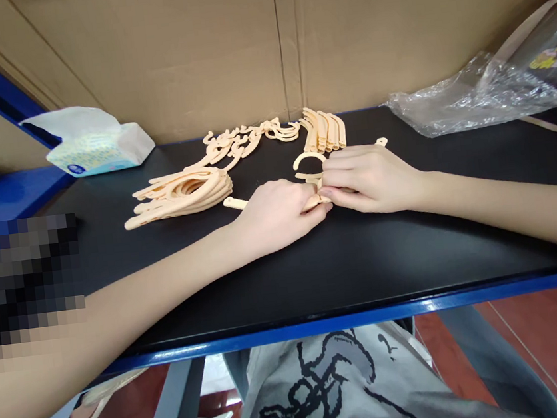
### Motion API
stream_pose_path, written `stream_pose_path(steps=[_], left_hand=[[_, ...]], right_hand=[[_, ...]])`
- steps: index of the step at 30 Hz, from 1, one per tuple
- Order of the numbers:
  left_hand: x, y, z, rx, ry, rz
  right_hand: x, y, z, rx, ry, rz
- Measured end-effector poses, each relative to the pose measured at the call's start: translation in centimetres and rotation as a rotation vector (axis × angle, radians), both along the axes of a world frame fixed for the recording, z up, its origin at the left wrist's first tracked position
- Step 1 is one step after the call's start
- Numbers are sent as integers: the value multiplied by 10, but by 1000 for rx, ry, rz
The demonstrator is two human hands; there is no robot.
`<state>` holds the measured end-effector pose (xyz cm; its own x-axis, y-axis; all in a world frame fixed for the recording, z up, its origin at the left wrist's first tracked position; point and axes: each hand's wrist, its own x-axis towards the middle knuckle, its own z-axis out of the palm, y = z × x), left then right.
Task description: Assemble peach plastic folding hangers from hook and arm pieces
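My left hand [279, 215] and my right hand [373, 178] meet over the black tabletop, both closed on a cream plastic clothes hanger [234, 203]. Its curved hook rises between them, and one arm end sticks out past each hand. Most of its middle is hidden under my fingers and thumbs. To the left of the hands lies a stack of cream curved hanger pieces [181, 192]. Behind, a loose heap of small cream hooks [238, 145] spreads toward the wall. Just beyond my right hand stands a bundle of cream hanger arms [324, 130].
A tissue pack [101, 149] sits at the back left. Crumpled clear plastic [477, 96] lies at the back right beside a grey bag [551, 43]. Cardboard [220, 48] walls the rear. The table has a blue front edge [321, 321].
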<state>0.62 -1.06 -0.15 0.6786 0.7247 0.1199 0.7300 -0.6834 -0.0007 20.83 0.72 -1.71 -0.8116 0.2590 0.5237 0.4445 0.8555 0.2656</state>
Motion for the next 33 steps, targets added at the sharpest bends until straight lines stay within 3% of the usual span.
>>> stream_pose_path(steps=[33], left_hand=[[2, -2, 1, -3, 30, 29]], right_hand=[[2, 2, -1, -67, -26, -3]])
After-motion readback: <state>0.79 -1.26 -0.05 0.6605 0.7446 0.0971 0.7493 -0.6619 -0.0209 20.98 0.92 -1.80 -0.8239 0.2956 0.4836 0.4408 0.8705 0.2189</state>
